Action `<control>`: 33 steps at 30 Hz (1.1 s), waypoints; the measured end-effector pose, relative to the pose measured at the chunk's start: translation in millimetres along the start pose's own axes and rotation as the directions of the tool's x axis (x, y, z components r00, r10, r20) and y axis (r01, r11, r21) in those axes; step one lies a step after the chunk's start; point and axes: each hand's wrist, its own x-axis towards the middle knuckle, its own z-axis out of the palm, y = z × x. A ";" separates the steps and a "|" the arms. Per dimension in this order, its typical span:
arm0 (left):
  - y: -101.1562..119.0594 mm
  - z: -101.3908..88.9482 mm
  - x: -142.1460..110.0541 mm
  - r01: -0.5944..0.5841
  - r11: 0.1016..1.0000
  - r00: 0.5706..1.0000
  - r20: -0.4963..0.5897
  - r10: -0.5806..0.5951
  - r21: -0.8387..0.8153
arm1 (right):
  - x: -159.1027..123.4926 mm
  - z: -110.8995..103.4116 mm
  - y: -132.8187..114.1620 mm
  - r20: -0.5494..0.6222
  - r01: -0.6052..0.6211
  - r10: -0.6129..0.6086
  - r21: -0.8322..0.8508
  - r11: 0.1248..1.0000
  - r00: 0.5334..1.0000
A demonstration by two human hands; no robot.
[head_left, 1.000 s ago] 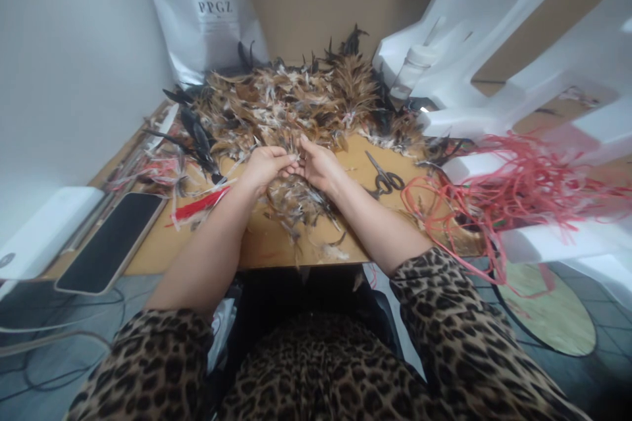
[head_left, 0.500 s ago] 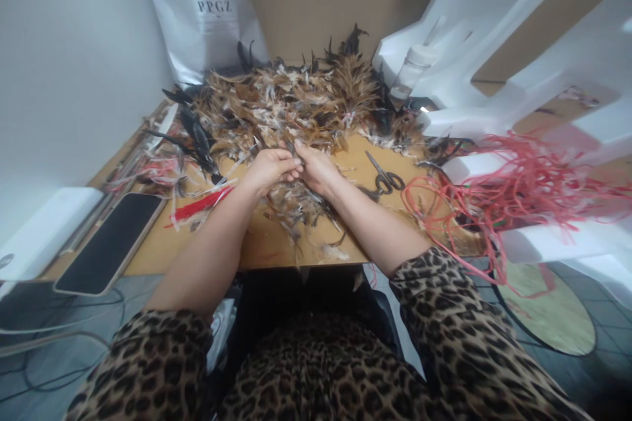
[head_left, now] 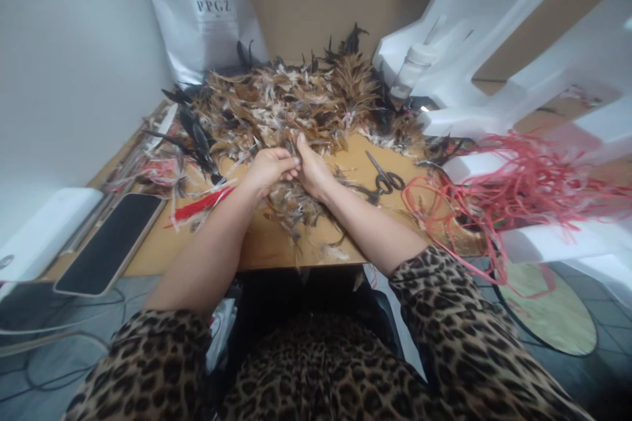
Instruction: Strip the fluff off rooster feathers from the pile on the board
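Note:
In the middle of the head view my left hand [head_left: 272, 166] is closed, thumb and fingers pinched together at small dark brown feathers. Against it, my right hand [head_left: 313, 170] is curled round the same feathers with its thumb raised; most of what lies between the palms is hidden. Beneath both hands loose brown and grey feathers [head_left: 296, 210] are strewn on the tabletop. Just beyond the fingertips spreads a large heap of brown feathers [head_left: 291, 102]. Black-handled scissors [head_left: 386, 177] lie part open to the right of my right hand.
Red strands [head_left: 202, 206] lie left of my hands, near a phone [head_left: 111, 243] and a white box-shaped object [head_left: 49, 233]. Tangled pink strips [head_left: 533, 177] hang over white foam at right. A clear jar [head_left: 413, 69] and a silver bag [head_left: 212, 33] stand behind.
My right hand has shifted slightly, its thumb lifting up and away from my left fingers. The left hand stays nearly in place.

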 end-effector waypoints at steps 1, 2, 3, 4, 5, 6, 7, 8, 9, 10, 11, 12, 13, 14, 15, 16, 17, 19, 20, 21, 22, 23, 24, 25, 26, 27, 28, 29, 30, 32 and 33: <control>-0.3 -1.5 0.6 -0.015 1.000 1.000 -0.001 0.015 0.011 | -0.3 -1.7 -3.3 0.009 0.005 -0.005 0.007 1.000 1.000; -0.7 -3.2 1.2 -0.028 0.999 1.000 -0.005 0.028 0.022 | -0.9 -4.2 -7.2 0.011 0.012 -0.012 0.025 1.000 1.000; -1.0 -5.0 2.0 -0.039 0.999 0.999 -0.011 0.039 0.035 | -1.6 -7.5 -11.1 0.004 0.015 -0.016 0.041 0.999 1.000; -1.1 -6.6 2.6 -0.049 0.998 0.999 -0.020 0.050 0.049 | -2.5 -11.3 -14.9 -0.009 0.009 -0.009 0.040 0.999 1.000; -1.1 -8.0 3.0 -0.059 0.996 0.998 -0.031 0.061 0.065 | -3.4 -15.3 -18.2 -0.025 -0.007 0.008 0.040 0.999 1.000; -0.8 -9.0 3.1 -0.069 0.994 0.997 -0.040 0.073 0.083 | -4.3 -19.3 -20.9 -0.042 -0.024 0.025 0.039 0.999 0.999; -0.3 -9.4 2.8 -0.077 0.992 0.996 -0.044 0.082 0.101 | -5.1 -22.9 -22.9 -0.056 -0.035 0.037 0.036 0.999 0.998; 0.4 -9.4 2.3 -0.081 0.990 0.995 -0.041 0.086 0.119 | -5.9 -25.8 -24.4 -0.064 -0.039 0.041 0.026 0.999 0.997; 1.0 -8.9 1.5 -0.078 0.988 0.996 -0.034 0.083 0.136 | -6.7 -27.8 -25.4 -0.062 -0.033 0.033 0.005 0.999 0.997; 1.6 -8.2 0.8 -0.069 0.986 0.997 -0.025 0.074 0.153 | -7.5 -28.9 -26.2 -0.054 -0.016 0.015 -0.026 1.000 0.998; 1.8 -7.3 0.1 -0.056 0.984 0.998 -0.017 0.060 0.167 | -8.3 -29.1 -26.7 -0.044 0.005 -0.008 -0.059 0.998 0.999; 1.7 -6.6 -0.4 -0.043 0.984 0.999 -0.010 0.045 0.173 | -9.0 -28.8 -27.0 -0.034 0.026 -0.029 -0.089 0.996 0.999; 1.2 -6.1 -0.5 -0.030 0.985 0.999 -0.006 0.031 0.172 | -9.5 -28.0 -27.1 -0.030 0.043 -0.047 -0.112 0.993 0.998; 0.2 -5.9 -0.2 -0.020 0.987 1.000 -0.004 0.021 0.162 | -9.6 -27.2 -27.0 -0.031 0.056 -0.061 -0.124 0.991 0.998; -1.1 -6.0 0.5 -0.015 0.989 1.000 -0.002 0.015 0.145 | -9.3 -26.5 -26.4 -0.037 0.067 -0.072 -0.121 0.990 0.997; -2.8 -6.6 1.7 -0.013 0.992 1.000 -0.001 0.013 0.125 | -8.6 -26.1 -25.6 -0.048 0.068 -0.074 -0.105 0.992 0.996; -4.5 -7.3 3.0 -0.013 0.994 1.000 -0.002 0.013 0.104 | -7.5 -26.0 -24.3 -0.058 0.065 -0.070 -0.081 0.995 0.996; -7.8 -9.0 5.9 -0.008 0.997 1.000 -0.010 0.009 0.073 | -4.5 -26.7 -21.1 -0.080 0.046 -0.048 -0.017 0.999 0.996; -9.1 -9.7 7.0 -0.003 0.998 1.000 -0.018 0.004 0.062 | -3.1 -27.4 -19.3 -0.088 0.034 -0.032 0.016 0.999 0.996; -9.9 -10.3 7.9 0.001 0.998 1.000 -0.024 0.001 0.056 | -1.9 -28.0 -17.6 -0.093 0.021 -0.017 0.043 0.999 0.995; -10.3 -10.6 8.4 0.003 0.999 1.000 -0.031 -0.001 0.053 | -1.1 -28.4 -16.0 -0.094 0.012 -0.006 0.064 0.998 0.996; -10.2 -10.8 8.6 0.003 0.999 0.999 -0.038 -0.001 0.055 | -0.6 -28.7 -14.6 -0.091 0.007 0.000 0.077 0.997 0.996; -9.8 -10.9 8.4 0.004 0.998 0.999 -0.043 -0.001 0.063 | -0.6 -28.7 -13.4 -0.085 0.006 0.001 0.084 0.996 0.996; -9.1 -11.0 8.0 0.005 0.997 0.999 -0.046 -0.002 0.078 | -0.9 -28.4 -12.4 -0.079 0.008 -0.002 0.082 0.997 0.997; -8.3 -11.0 7.5 0.006 0.996 0.999 -0.049 -0.001 0.094 | -1.4 -27.9 -11.7 -0.075 0.014 -0.009 0.075 0.997 0.997; -7.5 -11.0 7.0 0.007 0.994 0.999 -0.052 -0.001 0.113 | -1.9 -27.3 -11.3 -0.077 0.023 -0.018 0.065 0.998 0.997; -6.8 -11.1 6.6 0.007 0.992 0.999 -0.055 0.000 0.129 | -2.2 -26.7 -11.3 -0.087 0.035 -0.030 0.057 0.998 0.996; -6.2 -11.1 6.3 0.005 0.990 0.998 -0.055 0.003 0.144 | -2.4 -26.3 -11.8 -0.109 0.055 -0.048 0.057 0.997 0.993; -5.9 -11.2 6.2 0.000 0.988 0.998 -0.055 0.008 0.154 | -2.2 -26.2 -12.9 -0.144 0.084 -0.073 0.069 0.994 0.987; -5.5 -11.2 6.3 -0.001 0.985 0.998 -0.054 0.010 0.171 | -1.1 -27.8 -17.0 -0.238 0.159 -0.126 0.125 0.979 0.963; -5.4 -11.3 6.5 0.001 0.984 0.998 -0.055 0.009 0.180 | -0.1 -29.7 -20.0 -0.289 0.205 -0.154 0.155 0.966 0.945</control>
